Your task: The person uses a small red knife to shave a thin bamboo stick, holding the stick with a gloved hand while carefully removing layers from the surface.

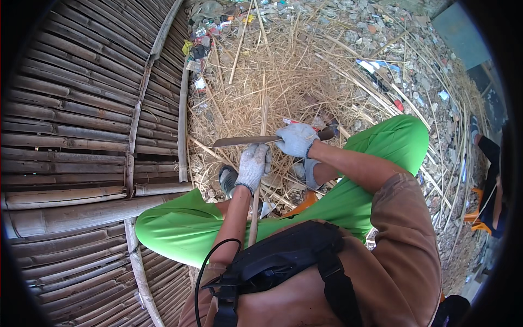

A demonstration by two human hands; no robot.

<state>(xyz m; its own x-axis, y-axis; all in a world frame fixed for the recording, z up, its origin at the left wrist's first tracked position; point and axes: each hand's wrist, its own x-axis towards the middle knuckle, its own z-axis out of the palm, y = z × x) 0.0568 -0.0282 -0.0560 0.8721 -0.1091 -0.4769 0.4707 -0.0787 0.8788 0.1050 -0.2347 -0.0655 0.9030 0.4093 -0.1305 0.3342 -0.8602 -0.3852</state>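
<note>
My left hand [252,166], in a pale work glove, is closed around a long bamboo strip [264,111]. The strip runs from the straw pile back toward my lap, between my legs. My right hand [297,140], gloved too, is closed on a long knife. Its dark blade [234,141] points left and lies across the strip, just beyond my left hand. The dark rear end of the knife [328,132] sticks out to the right of my right hand. Whether the edge bites into the strip is too small to tell.
Bamboo shavings [294,71] heap up ahead of me over stony, littered ground. A bamboo slat wall [76,114] stands close on my left. I sit with green-clad knees spread, a piece of orange seat [305,204] between them. Another person's leg [488,152] shows at the far right.
</note>
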